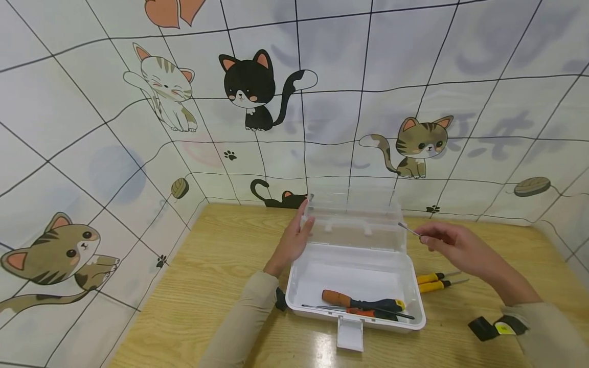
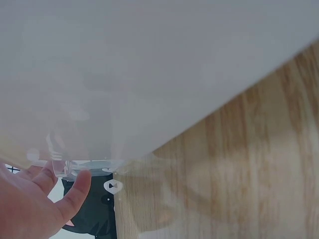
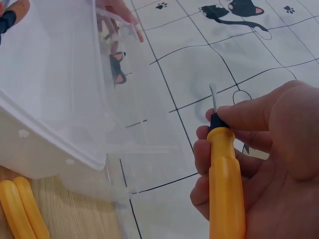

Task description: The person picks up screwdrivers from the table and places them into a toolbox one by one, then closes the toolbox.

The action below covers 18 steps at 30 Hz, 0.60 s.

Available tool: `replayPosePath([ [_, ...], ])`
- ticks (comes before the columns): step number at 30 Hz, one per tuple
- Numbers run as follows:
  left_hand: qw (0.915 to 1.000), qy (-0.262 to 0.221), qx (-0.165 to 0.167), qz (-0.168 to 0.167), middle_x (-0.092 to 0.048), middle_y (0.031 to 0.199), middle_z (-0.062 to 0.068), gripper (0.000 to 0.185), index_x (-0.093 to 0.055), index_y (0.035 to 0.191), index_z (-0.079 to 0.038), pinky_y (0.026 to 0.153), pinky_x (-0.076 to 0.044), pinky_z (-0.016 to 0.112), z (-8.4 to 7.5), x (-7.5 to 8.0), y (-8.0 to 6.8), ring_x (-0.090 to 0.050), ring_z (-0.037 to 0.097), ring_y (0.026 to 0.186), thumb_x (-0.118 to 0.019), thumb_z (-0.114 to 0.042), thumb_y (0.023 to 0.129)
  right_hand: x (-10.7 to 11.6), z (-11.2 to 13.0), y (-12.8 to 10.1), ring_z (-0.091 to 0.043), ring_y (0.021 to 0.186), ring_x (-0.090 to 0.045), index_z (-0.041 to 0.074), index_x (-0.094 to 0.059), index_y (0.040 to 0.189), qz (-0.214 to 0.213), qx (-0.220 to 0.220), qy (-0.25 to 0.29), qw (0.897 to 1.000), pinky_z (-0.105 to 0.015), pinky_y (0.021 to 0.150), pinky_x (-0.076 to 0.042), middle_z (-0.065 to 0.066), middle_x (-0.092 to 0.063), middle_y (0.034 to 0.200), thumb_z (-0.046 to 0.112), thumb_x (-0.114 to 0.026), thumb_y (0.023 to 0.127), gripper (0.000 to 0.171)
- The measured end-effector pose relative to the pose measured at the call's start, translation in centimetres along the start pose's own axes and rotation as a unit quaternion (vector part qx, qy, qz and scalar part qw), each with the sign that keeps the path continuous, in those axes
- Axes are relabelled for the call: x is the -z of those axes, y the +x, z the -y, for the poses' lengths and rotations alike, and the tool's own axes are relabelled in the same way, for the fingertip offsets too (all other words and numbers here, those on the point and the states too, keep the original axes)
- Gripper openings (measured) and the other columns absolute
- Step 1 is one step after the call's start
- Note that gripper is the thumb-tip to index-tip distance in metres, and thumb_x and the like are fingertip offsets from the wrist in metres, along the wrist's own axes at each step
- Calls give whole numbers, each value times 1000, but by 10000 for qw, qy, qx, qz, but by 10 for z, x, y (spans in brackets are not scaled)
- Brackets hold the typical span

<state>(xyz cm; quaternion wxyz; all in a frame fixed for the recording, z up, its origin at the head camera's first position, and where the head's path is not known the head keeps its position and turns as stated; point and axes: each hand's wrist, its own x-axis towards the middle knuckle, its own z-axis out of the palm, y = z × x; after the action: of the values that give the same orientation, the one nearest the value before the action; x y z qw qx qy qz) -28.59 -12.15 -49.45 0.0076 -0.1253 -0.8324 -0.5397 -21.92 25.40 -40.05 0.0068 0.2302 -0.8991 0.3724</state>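
Head: L hand [image 1: 294, 239] pinches L edge of clear lid [image 1: 349, 236], which stands up at back of white box [image 1: 349, 276] on worktop [image 1: 221, 266]; R hand [image 1: 462, 251] grips screwdriver [image 1: 408, 229], tip pointing L, nr lid's R edge; hands well apart; overlapping tools [image 1: 338, 298] in box; 2 yellow-handled drivers [image 1: 432, 287] on worktop, just R of box

L wrist: thumb + fingers at lid edge

R wrist: thumb + fingers round screwdriver's yellow handle [image 3: 227, 184] & black collar [image 3: 218, 121], tip up

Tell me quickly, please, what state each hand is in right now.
Left hand: holding the lid by its side edge.
Right hand: holding a yellow screwdriver.
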Motion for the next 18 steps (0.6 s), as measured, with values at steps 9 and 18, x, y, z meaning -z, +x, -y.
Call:
replayPosePath([
  [9, 10000, -11, 25, 5, -26, 162, 6, 63, -10, 158, -43, 103, -43, 57, -1, 0, 0, -67, 39, 108, -37, -57, 103, 1, 10, 15, -9, 82, -60, 1, -64, 120, 66, -1, -60, 10000, -23, 69, -53, -7, -66, 106, 8, -57, 101, 22],
  [18, 10000, 24, -31, -38, -28, 161, 10, 62, -11, 159, -40, 100, -45, 58, -5, 0, -2, -67, 38, 107, -38, -53, 104, -1, 19, 32, -14, 88, -62, 4, -64, 119, 182, 43, -48, 9998, -23, 74, -54, -11, -66, 111, 7, -57, 100, 20],
])
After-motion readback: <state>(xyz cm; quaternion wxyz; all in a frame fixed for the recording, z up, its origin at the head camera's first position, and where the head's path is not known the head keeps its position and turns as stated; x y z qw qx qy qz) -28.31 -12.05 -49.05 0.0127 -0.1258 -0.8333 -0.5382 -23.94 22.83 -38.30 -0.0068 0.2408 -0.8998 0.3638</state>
